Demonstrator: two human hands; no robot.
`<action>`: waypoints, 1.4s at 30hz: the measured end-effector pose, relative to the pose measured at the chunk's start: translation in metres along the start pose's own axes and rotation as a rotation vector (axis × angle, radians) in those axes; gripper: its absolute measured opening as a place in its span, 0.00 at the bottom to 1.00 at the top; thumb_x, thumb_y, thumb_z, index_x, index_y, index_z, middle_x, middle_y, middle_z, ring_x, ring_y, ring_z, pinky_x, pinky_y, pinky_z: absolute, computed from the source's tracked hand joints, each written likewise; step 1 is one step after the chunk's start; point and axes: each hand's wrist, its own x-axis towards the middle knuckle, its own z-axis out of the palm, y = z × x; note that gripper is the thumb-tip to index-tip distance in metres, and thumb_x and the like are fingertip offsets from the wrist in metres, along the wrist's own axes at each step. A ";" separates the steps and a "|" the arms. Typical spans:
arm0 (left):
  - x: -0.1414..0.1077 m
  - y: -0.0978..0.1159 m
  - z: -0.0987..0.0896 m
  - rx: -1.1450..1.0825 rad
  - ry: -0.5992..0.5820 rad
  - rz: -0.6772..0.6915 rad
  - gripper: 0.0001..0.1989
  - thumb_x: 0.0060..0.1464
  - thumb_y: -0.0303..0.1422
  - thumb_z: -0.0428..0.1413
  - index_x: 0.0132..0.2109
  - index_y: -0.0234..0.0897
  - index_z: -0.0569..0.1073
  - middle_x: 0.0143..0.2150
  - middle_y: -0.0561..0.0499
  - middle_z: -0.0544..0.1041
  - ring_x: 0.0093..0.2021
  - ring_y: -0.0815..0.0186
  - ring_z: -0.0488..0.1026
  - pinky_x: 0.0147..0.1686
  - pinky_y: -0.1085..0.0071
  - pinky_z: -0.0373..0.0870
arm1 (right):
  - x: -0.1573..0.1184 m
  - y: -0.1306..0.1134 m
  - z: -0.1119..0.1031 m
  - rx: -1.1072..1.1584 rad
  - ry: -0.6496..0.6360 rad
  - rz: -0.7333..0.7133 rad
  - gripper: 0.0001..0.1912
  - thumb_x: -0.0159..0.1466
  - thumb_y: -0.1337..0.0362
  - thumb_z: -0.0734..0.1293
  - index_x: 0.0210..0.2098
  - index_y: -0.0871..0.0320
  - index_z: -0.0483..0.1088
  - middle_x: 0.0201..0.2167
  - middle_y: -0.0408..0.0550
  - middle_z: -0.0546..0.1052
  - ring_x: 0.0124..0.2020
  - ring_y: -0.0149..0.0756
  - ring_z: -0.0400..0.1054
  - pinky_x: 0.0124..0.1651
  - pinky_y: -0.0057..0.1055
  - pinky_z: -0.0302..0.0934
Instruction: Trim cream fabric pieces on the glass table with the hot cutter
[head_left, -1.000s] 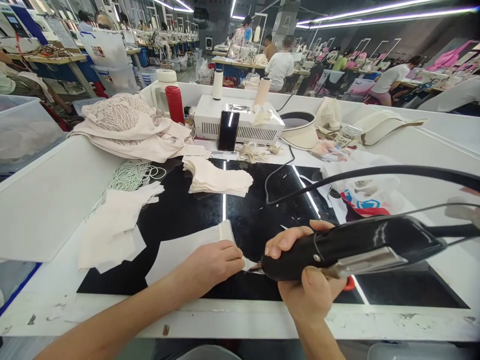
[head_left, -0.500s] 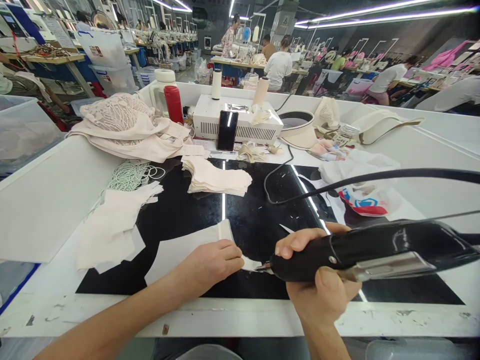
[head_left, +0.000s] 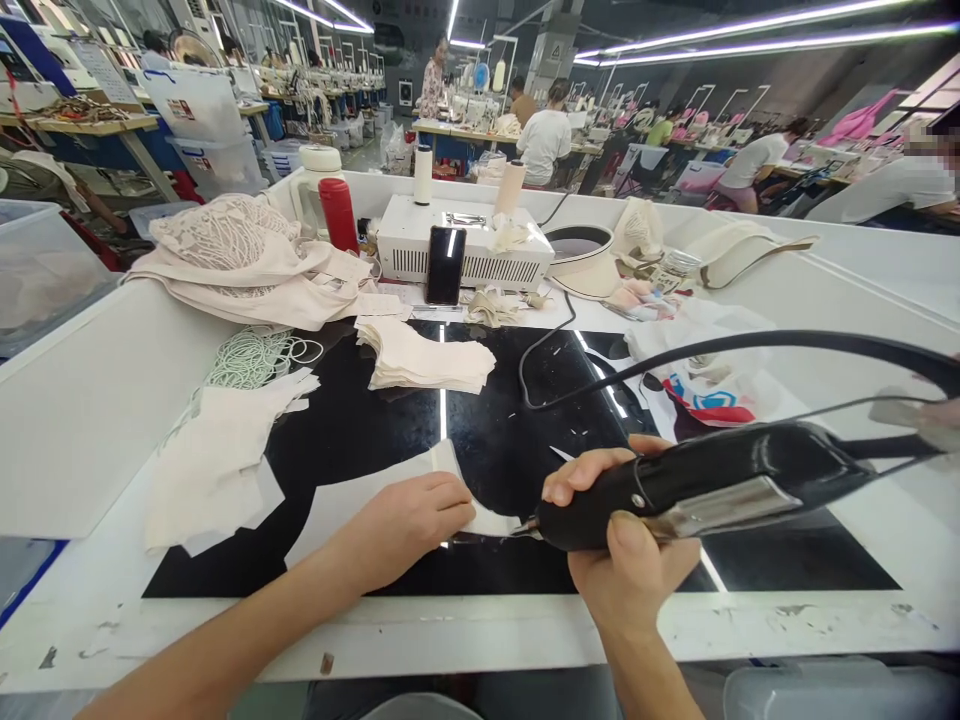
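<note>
Beyond the white-walled work surface, rows of sewing stations fill a large workshop. A glossy black sheet covers the middle; on it lies a thin white curved piece, under the left hand, whose fingers are bunched; whether they pinch it, I cannot tell. The right hand's fingers are wrapped around a black cylindrical corded tool, its pointed metal tip at the piece's right end.
</note>
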 end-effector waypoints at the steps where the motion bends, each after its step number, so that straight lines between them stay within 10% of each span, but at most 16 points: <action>1: -0.001 -0.003 -0.001 0.010 0.010 -0.015 0.10 0.67 0.18 0.53 0.50 0.35 0.74 0.50 0.47 0.78 0.50 0.61 0.76 0.50 0.67 0.77 | 0.002 0.002 -0.003 -0.010 -0.001 -0.003 0.21 0.62 0.56 0.76 0.52 0.50 0.71 0.31 0.40 0.76 0.26 0.34 0.71 0.30 0.35 0.70; 11: -0.003 -0.011 -0.001 0.032 0.023 -0.171 0.13 0.67 0.19 0.52 0.52 0.36 0.76 0.51 0.47 0.79 0.50 0.60 0.77 0.52 0.62 0.78 | 0.034 0.015 -0.016 -0.043 0.084 -0.033 0.20 0.62 0.58 0.75 0.52 0.51 0.70 0.31 0.38 0.77 0.26 0.32 0.71 0.33 0.34 0.68; 19: 0.007 0.020 -0.022 -0.185 -0.256 -0.404 0.09 0.71 0.27 0.54 0.47 0.43 0.78 0.44 0.55 0.76 0.36 0.68 0.77 0.36 0.72 0.72 | 0.029 0.016 -0.010 0.037 0.030 0.040 0.22 0.62 0.60 0.74 0.54 0.50 0.67 0.33 0.38 0.78 0.27 0.32 0.72 0.33 0.32 0.69; 28: 0.054 -0.001 -0.029 -0.136 -0.219 -0.008 0.11 0.63 0.30 0.66 0.47 0.38 0.71 0.58 0.46 0.76 0.67 0.56 0.68 0.67 0.55 0.69 | 0.027 0.018 -0.005 0.091 -0.011 0.048 0.14 0.63 0.59 0.75 0.45 0.52 0.69 0.34 0.40 0.78 0.27 0.29 0.70 0.31 0.29 0.69; 42: 0.055 -0.030 -0.021 -0.142 -0.423 -0.040 0.19 0.59 0.38 0.69 0.53 0.40 0.74 0.63 0.44 0.74 0.75 0.47 0.56 0.73 0.31 0.44 | 0.023 0.018 0.008 0.072 -0.028 0.049 0.13 0.61 0.58 0.75 0.40 0.53 0.69 0.31 0.39 0.77 0.26 0.29 0.70 0.32 0.29 0.70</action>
